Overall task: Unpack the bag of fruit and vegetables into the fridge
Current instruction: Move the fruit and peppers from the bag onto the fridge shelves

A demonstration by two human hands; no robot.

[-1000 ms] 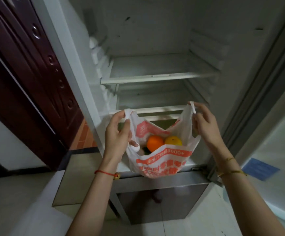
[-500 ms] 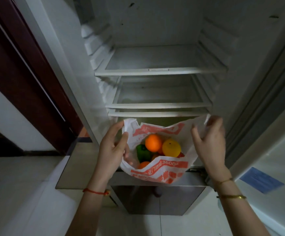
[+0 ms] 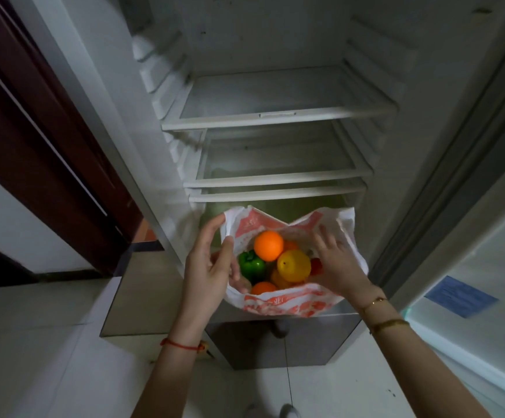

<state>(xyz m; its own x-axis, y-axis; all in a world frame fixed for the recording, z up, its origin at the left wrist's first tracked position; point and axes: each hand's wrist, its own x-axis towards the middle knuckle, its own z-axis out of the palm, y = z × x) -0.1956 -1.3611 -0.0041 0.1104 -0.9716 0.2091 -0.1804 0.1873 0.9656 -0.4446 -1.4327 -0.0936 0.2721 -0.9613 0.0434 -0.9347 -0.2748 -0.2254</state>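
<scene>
Head view, fridge (image 3: 278, 116) shelves bare, door (image 3: 49, 140) left, bag (image 3: 287, 303) below

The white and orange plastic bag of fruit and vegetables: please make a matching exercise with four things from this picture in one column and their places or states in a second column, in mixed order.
Things:
1. round orange fruit
2. shiny green bell pepper
3. round yellow fruit
4. white-framed glass top shelf of the fridge

Places or states:
A. bare, nothing on it
B. uppermost in the white and orange plastic bag
C. nearest the right hand
D. in the bag, nearest the left hand

Pairs: 1-B, 2-D, 3-C, 4-A
</scene>
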